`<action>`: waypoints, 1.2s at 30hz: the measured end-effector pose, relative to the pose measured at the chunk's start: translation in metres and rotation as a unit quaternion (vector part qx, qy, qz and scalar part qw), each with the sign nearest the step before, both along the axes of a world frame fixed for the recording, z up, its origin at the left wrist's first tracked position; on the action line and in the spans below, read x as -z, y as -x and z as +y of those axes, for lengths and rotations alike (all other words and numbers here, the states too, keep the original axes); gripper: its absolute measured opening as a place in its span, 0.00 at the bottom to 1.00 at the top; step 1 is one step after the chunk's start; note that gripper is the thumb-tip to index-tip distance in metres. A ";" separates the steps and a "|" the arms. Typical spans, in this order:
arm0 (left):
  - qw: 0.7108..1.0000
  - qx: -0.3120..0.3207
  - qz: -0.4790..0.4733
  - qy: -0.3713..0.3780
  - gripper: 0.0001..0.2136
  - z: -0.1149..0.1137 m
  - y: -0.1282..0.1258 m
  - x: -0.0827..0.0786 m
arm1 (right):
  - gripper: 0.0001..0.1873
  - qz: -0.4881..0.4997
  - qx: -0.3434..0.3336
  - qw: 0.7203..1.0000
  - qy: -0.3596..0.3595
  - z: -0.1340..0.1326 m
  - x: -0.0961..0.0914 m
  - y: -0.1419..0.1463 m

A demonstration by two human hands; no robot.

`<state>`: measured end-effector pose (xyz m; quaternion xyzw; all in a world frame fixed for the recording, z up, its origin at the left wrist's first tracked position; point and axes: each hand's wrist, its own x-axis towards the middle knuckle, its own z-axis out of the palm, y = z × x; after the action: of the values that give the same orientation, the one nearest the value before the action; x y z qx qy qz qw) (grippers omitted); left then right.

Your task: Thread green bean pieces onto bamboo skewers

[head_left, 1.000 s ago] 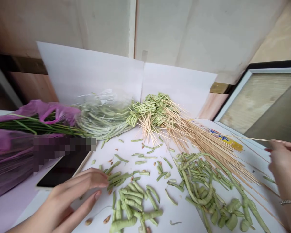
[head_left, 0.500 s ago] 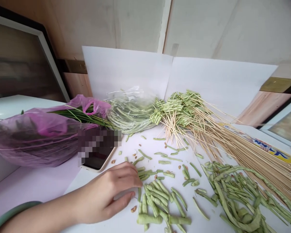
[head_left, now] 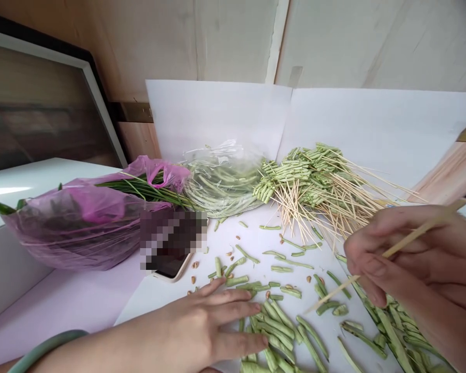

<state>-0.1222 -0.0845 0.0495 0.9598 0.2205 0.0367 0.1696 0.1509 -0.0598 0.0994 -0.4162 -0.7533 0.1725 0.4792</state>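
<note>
My left hand [head_left: 213,324] reaches in from the lower left with its fingers spread. Its fingertips rest at the edge of a loose pile of cut green bean pieces [head_left: 277,326]; nothing is gripped in it. A thin bamboo skewer [head_left: 406,242] is pinched between the thumb and fingers of my right hand [head_left: 407,274] on the right. The skewer's bare tip points down and left, over the bean pieces. Beneath my right hand lies a heap of longer bean strips [head_left: 399,334], partly hidden by it.
Finished skewers of bean pieces [head_left: 295,173] are stacked at the back. Beside them sits a clear bag of long beans [head_left: 225,181]. A purple bag with green stalks [head_left: 81,223] and a phone [head_left: 174,259] lie on the left. White paper boards [head_left: 217,111] stand behind.
My right hand has come into view holding a skewer. My left hand has shifted right and spread its fingers over the bean pieces. The view has turned slightly left.
</note>
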 end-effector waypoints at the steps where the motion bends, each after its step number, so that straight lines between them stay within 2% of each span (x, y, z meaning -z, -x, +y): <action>1: 1.000 -0.005 -0.020 0.002 0.23 0.000 0.000 0.002 | 0.05 -0.028 -0.036 0.999 0.020 0.005 -0.002 0.002; 4: 0.997 -0.020 -0.071 0.003 0.22 0.000 0.001 0.008 | 0.09 -0.113 -0.144 0.972 0.149 0.016 0.008 -0.005; 6: 0.997 -0.010 -0.071 0.008 0.20 0.000 0.000 0.009 | 0.14 -0.147 -0.177 0.946 0.228 0.020 0.018 -0.013; 12: 0.995 0.020 -0.095 -0.029 0.16 -0.001 -0.006 -0.001 | 0.20 -0.266 -0.191 0.902 0.280 0.023 0.039 -0.014; 16: 0.997 0.022 -0.045 -0.052 0.16 -0.001 -0.006 -0.002 | 0.23 -0.313 -0.181 0.871 0.333 0.026 0.043 -0.011; 20: 0.997 -0.011 -0.028 -0.066 0.19 -0.001 -0.002 0.001 | 0.22 -0.267 -0.190 0.877 0.353 0.027 0.045 -0.009; 24: 0.999 0.009 0.010 -0.049 0.22 0.000 -0.002 0.000 | 0.19 -0.217 -0.226 0.875 0.368 0.022 0.044 -0.001; 28: 0.998 0.030 0.013 -0.048 0.18 0.000 -0.005 0.002 | 0.16 -0.259 -0.210 0.864 0.378 0.015 0.043 0.004; 31: 0.998 0.051 -0.001 -0.046 0.17 -0.001 -0.007 0.002 | 0.13 -0.299 -0.185 0.869 0.348 0.012 0.044 0.005; 36: 0.996 0.073 0.033 -0.038 0.16 0.001 -0.009 -0.007 | 0.12 -0.343 -0.177 0.862 0.328 0.010 0.046 0.005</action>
<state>-0.1132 -0.0832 0.0568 0.9797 0.1542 0.0010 0.1282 0.1455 -0.0498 0.0534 -0.4418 -0.8311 0.3375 -0.0121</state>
